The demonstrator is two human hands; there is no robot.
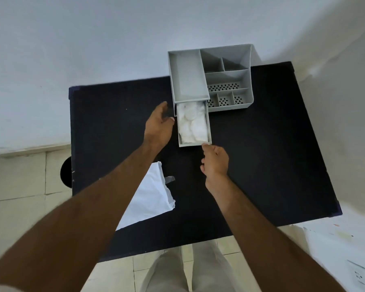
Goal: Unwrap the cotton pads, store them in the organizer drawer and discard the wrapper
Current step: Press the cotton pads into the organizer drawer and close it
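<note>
A grey organizer (188, 76) stands at the back of the black table. Its drawer (209, 131) is pulled out toward me and is full of white cotton pads (191, 123). My left hand (159, 124) hovers just left of the drawer, fingers apart, holding nothing. My right hand (215, 161) is right below the drawer's front wall, fingers loosely curled, thumb close to the front edge; I cannot tell if it touches. The white wrapper (150, 197) lies flat on the table near me, partly hidden under my left forearm.
The organizer's right half has several open compartments (226, 81), some with perforated floors. The black table (272, 165) fills the view, with a white wall behind it. A tiled floor and my legs show below the near edge. A small grey strip (170, 179) lies by the wrapper.
</note>
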